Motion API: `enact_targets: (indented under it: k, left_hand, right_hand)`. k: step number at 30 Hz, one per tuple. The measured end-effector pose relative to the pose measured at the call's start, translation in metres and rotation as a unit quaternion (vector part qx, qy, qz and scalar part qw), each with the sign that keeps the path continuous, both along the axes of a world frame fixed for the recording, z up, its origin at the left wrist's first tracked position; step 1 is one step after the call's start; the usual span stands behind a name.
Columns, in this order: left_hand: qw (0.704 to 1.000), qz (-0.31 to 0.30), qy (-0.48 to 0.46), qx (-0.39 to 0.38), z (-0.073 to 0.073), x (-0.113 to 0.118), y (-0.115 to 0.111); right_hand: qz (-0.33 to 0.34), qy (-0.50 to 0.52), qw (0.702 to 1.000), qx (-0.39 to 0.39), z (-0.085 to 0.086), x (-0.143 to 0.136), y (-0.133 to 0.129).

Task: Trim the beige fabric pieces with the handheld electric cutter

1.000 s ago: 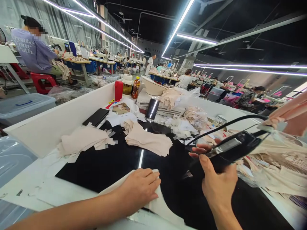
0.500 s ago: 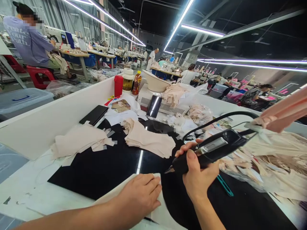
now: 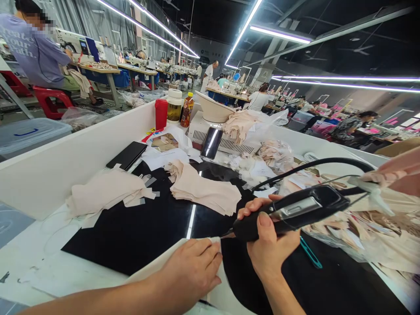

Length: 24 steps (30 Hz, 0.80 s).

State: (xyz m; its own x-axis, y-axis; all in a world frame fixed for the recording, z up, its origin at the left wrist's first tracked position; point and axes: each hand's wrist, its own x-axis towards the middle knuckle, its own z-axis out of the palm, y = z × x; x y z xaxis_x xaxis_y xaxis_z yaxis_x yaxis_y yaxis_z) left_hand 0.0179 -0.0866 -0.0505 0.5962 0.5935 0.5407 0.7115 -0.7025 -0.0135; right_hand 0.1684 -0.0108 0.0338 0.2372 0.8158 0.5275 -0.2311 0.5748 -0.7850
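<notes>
My right hand is wrapped around a black corded hand tool with the thumb on top. The tool's narrow metal tip points left, at the corner of a pale beige fabric piece; I cannot tell if it touches. My left hand lies flat over that fabric, fingers stretched near its corner, pressing it on the black board. Beyond the hands, a stack of cut beige fabric pieces rests on the board. Another beige stack with clear tabs lies at the left.
A teal tool lies beside my right wrist. Fabric scraps heap at the right, by a pink cloth tied to the cord. A phone leans on a white machine. Bottles stand behind. A co-worker sits far left.
My right hand has moved the tool slightly left and down, bringing its tip to the fabric's corner. My left hand stays in place on the fabric. The view has shifted slightly.
</notes>
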Motion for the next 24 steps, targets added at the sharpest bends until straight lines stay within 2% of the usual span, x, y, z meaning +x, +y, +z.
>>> enact_targets:
  k: [9,20,24]
  left_hand:
    - [1.0,0.005,-0.007,0.01,0.0013,0.0004,-0.0008]
    - [1.0,0.007,0.027,0.0,0.0005,-0.0019,-0.001]
    - [0.998,0.007,0.059,-0.007,0.0021,-0.0051,-0.0022]
  right_hand:
    - [0.003,-0.001,1.0,0.003,-0.0034,-0.0002,0.0008]
    - [0.007,0.008,1.0,-0.014,-0.0014,-0.0039,-0.0009]
    - [0.006,0.019,1.0,0.003,-0.0005,-0.0045,-0.0007]
